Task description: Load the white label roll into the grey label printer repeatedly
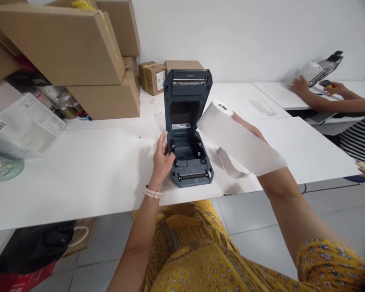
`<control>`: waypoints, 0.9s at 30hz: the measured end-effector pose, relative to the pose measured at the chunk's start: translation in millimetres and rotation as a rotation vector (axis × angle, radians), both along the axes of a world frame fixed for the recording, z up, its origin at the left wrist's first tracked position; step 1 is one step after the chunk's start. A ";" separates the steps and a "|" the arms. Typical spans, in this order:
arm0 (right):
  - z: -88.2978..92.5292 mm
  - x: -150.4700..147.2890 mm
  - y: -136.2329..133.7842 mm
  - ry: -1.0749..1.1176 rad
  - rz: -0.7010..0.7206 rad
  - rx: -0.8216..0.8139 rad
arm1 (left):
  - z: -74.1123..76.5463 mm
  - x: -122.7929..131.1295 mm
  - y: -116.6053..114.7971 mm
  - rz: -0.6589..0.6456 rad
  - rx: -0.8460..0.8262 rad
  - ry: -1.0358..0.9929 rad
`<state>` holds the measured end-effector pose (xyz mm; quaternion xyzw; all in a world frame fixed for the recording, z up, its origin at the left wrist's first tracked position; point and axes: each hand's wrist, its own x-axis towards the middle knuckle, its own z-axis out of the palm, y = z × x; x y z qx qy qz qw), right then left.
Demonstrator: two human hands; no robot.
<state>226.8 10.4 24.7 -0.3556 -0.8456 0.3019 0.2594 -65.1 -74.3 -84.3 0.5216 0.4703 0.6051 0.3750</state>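
A dark grey label printer (pixel 191 164) stands on the white table with its lid (pixel 186 95) tipped up and back. Inside, its roll bay lies bare between two black holders. My left hand (pixel 162 164) grips the printer's left side, thumb over the rim and fingers along the outer wall. To the right of the lid, a white label roll (pixel 212 115) is held up in my right hand (pixel 247 125), whose fingers are mostly hidden behind the paper. A wide loose strip (pixel 246 148) hangs from the roll across my right forearm. Another curled length of paper (pixel 231 166) droops by the table's front edge.
Cardboard boxes (pixel 103 95) are stacked at the back left, with a small taped box (pixel 153 77) behind the printer. A white carton (pixel 24 125) stands far left. At the far right, a co-worker's hands (pixel 301 87) handle things on the adjoining table (pixel 359 87).
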 end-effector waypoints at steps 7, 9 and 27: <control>25.5 -96.4 7.2 -0.478 0.308 0.044 | -2.6 -0.3 -0.5 0.009 0.032 0.006; 20.2 -104.0 8.2 -0.574 0.318 0.108 | -3.1 -0.1 -0.6 -0.001 0.032 0.002; -14.6 -101.6 4.6 -0.563 0.272 0.233 | -4.1 2.4 -0.9 0.024 0.008 -0.001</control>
